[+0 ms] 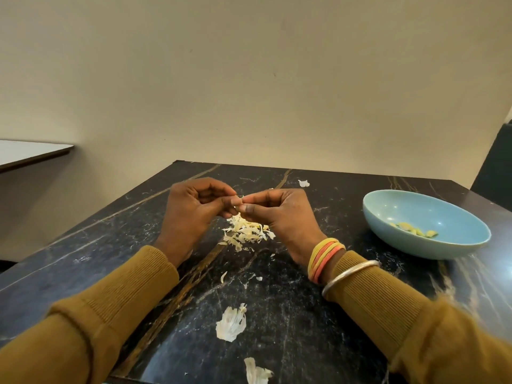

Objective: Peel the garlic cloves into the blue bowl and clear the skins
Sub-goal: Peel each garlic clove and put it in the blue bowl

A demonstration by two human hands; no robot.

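Pale clove [240,202] pinched between left hand [194,210], right hand [281,214]; skins [246,232] heaped below.

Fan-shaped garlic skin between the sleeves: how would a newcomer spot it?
On the dark marble table, look between the two mustard sleeves. The fan-shaped skin lies alone there, broader than the scraps beyond it and farther in than the edge piece.

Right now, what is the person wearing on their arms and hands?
Mustard-brown knit sleeves with ribbed cuffs cover the left arm and the right arm. The right arm also bears stacked yellow and orange-pink bangles and one plain silver bangle. No gloves; no rings visible.
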